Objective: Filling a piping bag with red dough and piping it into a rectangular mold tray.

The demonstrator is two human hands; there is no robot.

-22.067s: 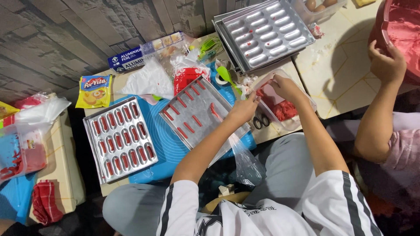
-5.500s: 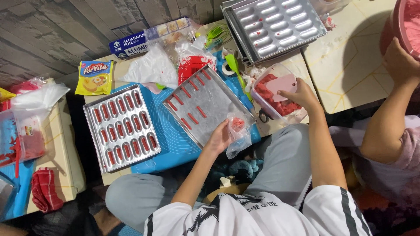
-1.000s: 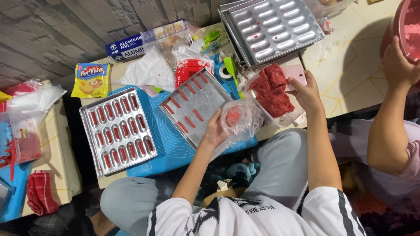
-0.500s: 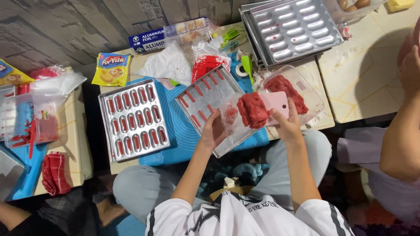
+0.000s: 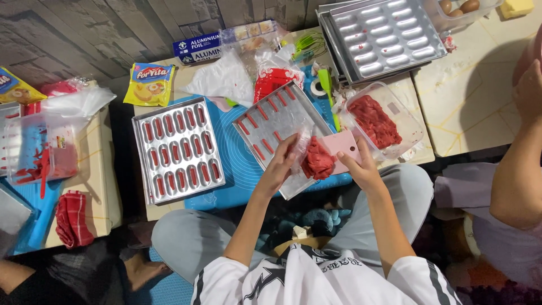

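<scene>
My left hand (image 5: pixel 280 164) has its grip closed around the side of a clear plastic bag (image 5: pixel 309 153), fingers curled on the film, holding it up above the near edge of a metal mould tray (image 5: pixel 271 121). My right hand (image 5: pixel 361 168) has its grip pinched on a pink scraper (image 5: pixel 342 148), and a lump of red batter (image 5: pixel 317 160) sits on the scraper's left end, right at the bag, between my two hands. Whether the batter is already inside the bag I cannot tell.

Just beyond my right hand stands a clear tub (image 5: pixel 407 121) with more red batter in it. To the left of my left hand lies a second mould tray (image 5: pixel 178 149), its hollows filled with red, on a blue mat (image 5: pixel 237 161) spread over the bench (image 5: pixel 451 107). Further beyond my right hand, empty mould trays (image 5: pixel 384 34) lie stacked. Another person's arm (image 5: pixel 522 164) is off to my right.
</scene>
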